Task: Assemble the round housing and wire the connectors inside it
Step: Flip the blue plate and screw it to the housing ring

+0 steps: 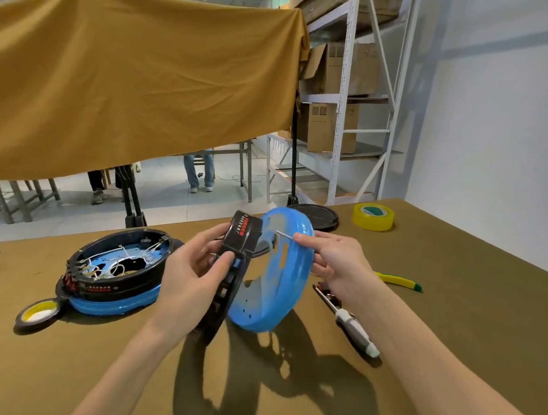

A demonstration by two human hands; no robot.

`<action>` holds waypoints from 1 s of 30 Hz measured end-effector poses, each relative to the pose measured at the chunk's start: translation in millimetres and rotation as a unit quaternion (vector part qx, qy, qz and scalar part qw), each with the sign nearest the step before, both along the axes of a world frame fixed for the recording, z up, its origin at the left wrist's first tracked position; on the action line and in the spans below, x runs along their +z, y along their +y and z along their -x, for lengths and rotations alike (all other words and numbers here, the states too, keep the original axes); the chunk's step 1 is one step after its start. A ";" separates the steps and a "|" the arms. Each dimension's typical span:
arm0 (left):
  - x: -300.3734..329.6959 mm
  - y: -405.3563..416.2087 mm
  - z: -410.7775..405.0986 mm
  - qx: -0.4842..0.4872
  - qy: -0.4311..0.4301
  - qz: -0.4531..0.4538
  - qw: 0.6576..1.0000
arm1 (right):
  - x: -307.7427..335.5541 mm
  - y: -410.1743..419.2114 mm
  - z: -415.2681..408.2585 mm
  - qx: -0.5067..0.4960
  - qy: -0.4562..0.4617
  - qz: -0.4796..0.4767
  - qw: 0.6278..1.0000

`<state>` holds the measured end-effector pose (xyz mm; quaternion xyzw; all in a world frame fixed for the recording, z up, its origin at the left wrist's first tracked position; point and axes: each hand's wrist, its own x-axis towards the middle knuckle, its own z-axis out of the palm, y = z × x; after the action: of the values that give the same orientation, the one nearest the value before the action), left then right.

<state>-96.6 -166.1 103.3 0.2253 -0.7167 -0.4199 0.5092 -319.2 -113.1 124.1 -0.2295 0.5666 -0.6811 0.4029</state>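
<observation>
Head view shows the left hand point(193, 266) curled around the black ring point(231, 267) of the round housing, holding it on edge above the table point(455, 325) so the blue shell point(279, 274) faces the right hand. The right hand point(331, 258) pinches a thin white wire point(284, 234) between thumb and fingertips, probably to thread it through the shell. Left of this housing lies a finished housing point(116, 269), wired inside, likely a pattern.
</observation>
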 end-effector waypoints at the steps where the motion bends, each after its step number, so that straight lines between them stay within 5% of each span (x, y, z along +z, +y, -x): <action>1: -2.5 -0.8 -0.1 0.003 0.036 -0.022 0.999 | 1.3 -0.4 -6.5 -0.022 0.050 0.023 0.998; 6: -20.1 -3.5 8.1 0.040 0.219 -0.235 0.946 | -7.9 -0.3 -45.3 -0.110 0.275 0.148 0.943; 9: -24.4 -7.5 7.8 0.046 0.282 -0.307 0.908 | -19.1 -0.5 -66.5 -0.135 0.333 0.165 0.918; 30: -27.3 8.5 3.6 0.011 0.280 -0.304 0.911 | -23.0 -5.9 -109.6 -0.174 0.395 0.226 0.873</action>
<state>-100.2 -157.6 76.0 0.2498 -0.3801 -0.6577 0.6005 -209.5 -119.0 101.1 -0.4621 0.5399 -0.7022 -0.0424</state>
